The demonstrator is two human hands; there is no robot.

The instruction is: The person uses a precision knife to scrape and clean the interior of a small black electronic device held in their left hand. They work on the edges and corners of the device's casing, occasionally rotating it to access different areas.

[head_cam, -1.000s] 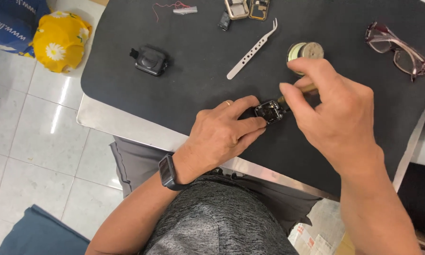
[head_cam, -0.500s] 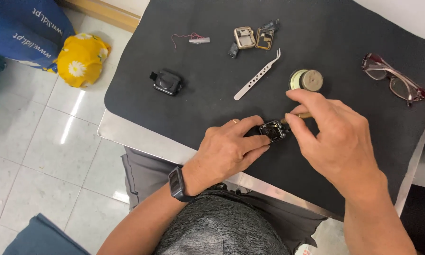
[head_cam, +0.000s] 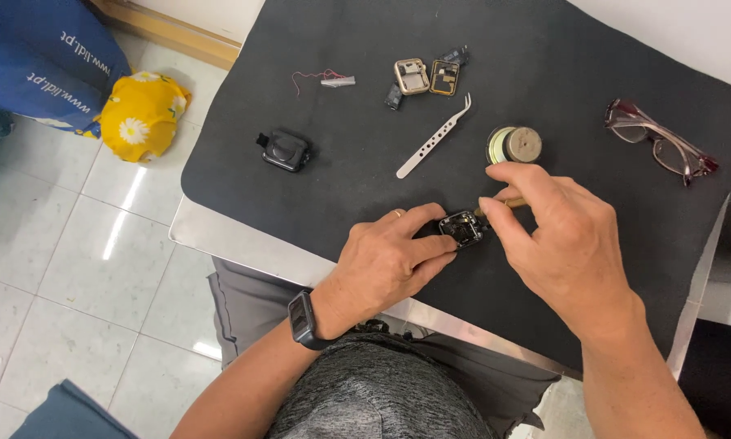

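Watch case [head_cam: 461, 228], small, black, opened: lay on the dark mat [head_cam: 593, 73] near the front edge of the table [head_cam: 219, 244], head view only. Left hand [head_cam: 386, 264] pinched the case between thumb and forefinger, pressing it to the mat. Right hand [head_cam: 556, 240] pinched a thin wooden-handled tool [head_cam: 500, 206], tip at the case's right edge. Judgement: work went best with the case held flat and still, the tool tip kept low and light so it could not slip into the interior. Tweezers [head_cam: 435, 136] lay well apart behind; tape roll [head_cam: 515, 145] near the right hand; two small square frames [head_cam: 428, 77], a second black case [head_cam: 284, 150], a wired part [head_cam: 326, 80] and spectacles [head_cam: 660, 145] lay farther off
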